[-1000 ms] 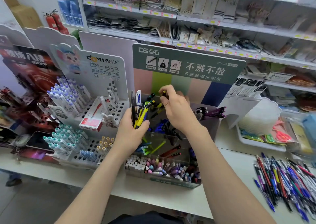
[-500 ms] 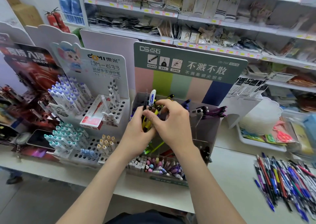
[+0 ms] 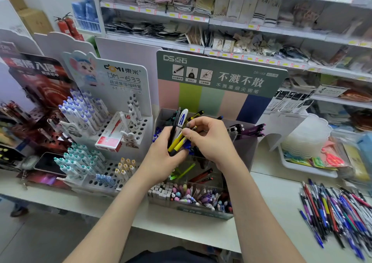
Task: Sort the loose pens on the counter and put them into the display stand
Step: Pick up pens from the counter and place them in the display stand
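Going left to right: the left hand (image 3: 161,156) is wrapped around a little bunch of pens (image 3: 177,140), yellow, black and a white one with blue print, held upright right over the back compartments of the display stand (image 3: 244,146). The right hand (image 3: 210,140) has come in against it, thumb and forefinger pinching at the top of the bunch. It looks like it's picking out one of the yellow-and-black ones, but I can't tell exactly which.

So I'd say we're mid-sort: pull one pen, match it to a slot. The next move needs that pen slid free without dragging its neighbours along, then dropped into the compartment with its own kind, and those compartments are already pretty full.

Way off to the right there's a big heap of loose pens (image 3: 334,208) lying on the table (image 3: 271,198), so plenty left to do.
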Tool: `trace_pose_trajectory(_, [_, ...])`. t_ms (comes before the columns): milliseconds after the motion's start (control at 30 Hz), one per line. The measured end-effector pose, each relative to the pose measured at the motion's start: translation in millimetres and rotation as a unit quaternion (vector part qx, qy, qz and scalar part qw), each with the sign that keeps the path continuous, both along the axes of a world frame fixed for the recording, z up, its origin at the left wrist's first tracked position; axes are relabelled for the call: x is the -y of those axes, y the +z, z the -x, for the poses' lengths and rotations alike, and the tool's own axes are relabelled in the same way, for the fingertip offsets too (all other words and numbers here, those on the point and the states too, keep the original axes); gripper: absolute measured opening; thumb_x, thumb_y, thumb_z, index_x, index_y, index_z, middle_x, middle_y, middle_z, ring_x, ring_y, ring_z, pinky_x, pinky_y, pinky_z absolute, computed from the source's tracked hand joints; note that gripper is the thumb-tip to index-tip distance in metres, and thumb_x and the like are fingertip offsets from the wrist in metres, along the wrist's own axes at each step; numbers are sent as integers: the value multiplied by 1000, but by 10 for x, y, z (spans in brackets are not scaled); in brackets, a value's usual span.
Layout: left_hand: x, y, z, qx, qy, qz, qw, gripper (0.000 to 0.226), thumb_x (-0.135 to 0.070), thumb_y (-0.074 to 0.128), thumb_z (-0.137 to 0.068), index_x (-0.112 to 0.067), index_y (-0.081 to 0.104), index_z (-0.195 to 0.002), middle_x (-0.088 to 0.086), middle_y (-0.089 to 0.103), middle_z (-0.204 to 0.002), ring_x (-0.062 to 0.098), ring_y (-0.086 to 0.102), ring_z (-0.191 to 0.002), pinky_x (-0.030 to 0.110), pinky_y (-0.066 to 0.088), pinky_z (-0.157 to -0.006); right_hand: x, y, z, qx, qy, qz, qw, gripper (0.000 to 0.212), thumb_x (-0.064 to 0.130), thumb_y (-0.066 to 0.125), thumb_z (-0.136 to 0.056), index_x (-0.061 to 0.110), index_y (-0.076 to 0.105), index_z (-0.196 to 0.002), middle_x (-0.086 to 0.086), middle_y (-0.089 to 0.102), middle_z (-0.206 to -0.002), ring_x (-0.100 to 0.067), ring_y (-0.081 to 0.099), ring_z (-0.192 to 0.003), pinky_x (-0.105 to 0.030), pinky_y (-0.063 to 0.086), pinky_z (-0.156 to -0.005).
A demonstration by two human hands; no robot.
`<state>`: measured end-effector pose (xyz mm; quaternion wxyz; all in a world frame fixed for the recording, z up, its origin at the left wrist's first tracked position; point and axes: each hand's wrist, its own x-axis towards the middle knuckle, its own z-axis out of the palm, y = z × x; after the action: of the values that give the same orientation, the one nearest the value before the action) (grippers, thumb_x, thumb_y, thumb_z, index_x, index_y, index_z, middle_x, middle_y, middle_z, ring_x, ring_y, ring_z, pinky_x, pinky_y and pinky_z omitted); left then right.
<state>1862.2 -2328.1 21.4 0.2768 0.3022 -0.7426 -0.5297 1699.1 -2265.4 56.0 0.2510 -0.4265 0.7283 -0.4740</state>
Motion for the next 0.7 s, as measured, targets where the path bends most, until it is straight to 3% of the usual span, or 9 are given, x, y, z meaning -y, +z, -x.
trace_pose_trajectory(200, [27,-44,-81,10,2,3,1000,27,-18,70,-99,-33,60,-120,-10,72,-103,15,69,-96,40,58,-86,-7,106,127,76,-64,103,990,8,13,80,-93,18,76,-97,-1,79,-86,-13,75,-79,-37,64,-79])
trace_pose_trajectory(333, [53,-137,-77,6,71,-19,997,16,-22,66,-103,-34,59,-110,-7,62,-85,9,59,-75,30,50,-72,13,201,295,109,-144,188,965,8,8,77,-96,9,75,-104,-2,78,-91,-16,75,-82,-33,64,-77])
trace_pose_trajectory(467, [114,-225,-38,-12,99,-74,992,11,-27,63,-103,-36,58,-100,-10,53,-75,11,47,-62,33,39,-60,67,172,412,2,-198,230,953,10,18,79,-95,16,76,-105,0,77,-95,-16,74,-85,-39,64,-81])
trace_pose_trajectory(567, [137,-229,-20,-18,102,-101,989,12,-29,63,-102,-39,57,-97,-7,52,-76,15,45,-64,34,37,-57,92,139,438,-116,-211,229,943,13,20,81,-93,18,75,-105,1,75,-96,-11,71,-84,-24,58,-80])
trace_pose_trajectory(633, [148,-223,-17,-20,106,-109,988,12,-29,63,-102,-39,58,-98,-5,56,-80,16,48,-67,33,38,-58,135,125,427,-169,-162,202,951,13,17,82,-91,17,75,-102,3,75,-96,-9,70,-85,-21,56,-80])
trace_pose_trajectory(700, [144,-211,-9,-31,107,-129,985,10,-24,62,-103,-34,59,-103,1,60,-84,17,49,-66,29,38,-55,205,98,391,-211,-91,156,961,13,17,82,-91,17,75,-102,4,74,-97,-13,70,-88,-29,58,-84])
